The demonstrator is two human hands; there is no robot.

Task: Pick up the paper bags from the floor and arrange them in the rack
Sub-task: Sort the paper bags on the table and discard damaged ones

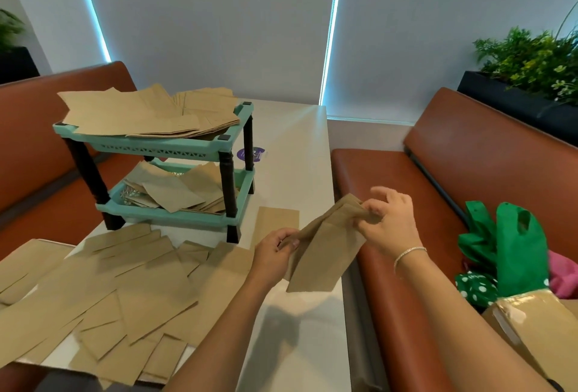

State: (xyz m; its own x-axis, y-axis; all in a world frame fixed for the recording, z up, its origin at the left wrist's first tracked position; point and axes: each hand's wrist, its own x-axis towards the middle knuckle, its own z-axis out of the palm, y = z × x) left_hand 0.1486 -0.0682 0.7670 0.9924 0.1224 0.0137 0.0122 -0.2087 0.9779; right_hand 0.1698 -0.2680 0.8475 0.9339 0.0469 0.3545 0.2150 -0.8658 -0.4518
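Right now the person is midway through one bag: a brown paper bag (325, 247) is held up in the air over the near right edge of the white table (294, 154), between the two hands, and it looks as though it is being straightened or flattened before it goes to the rack.

The left hand (275, 249) pinches the bag's left edge, thumb on top and fingers curled closed around the paper. The right hand (387, 219) grips the bag's upper end with thumb and forefinger closed on the crumpled mouth, while the other fingers are spread and lifted clear. A thin bracelet (409, 252) sits on that wrist. So both hands are clamped on the same bag, which hangs slanted, its lower end pointing toward the near side.

The turquoise two-shelf rack (175, 147) stands on the far left part of the table, well apart from the hands. Its top shelf carries a loose, fanned pile of bags (147, 113), and the lower shelf holds more, lying untidily. Many flat bags (125, 291) are spread across the near left of the table, and a single bag (276, 219) lies just beside the rack's near right leg.

As I judge it, the next move calls for smoothing this bag flat, then carrying it left and away to a shelf, letting go with one hand so the other can slide it onto a pile without knocking the overhanging stack.
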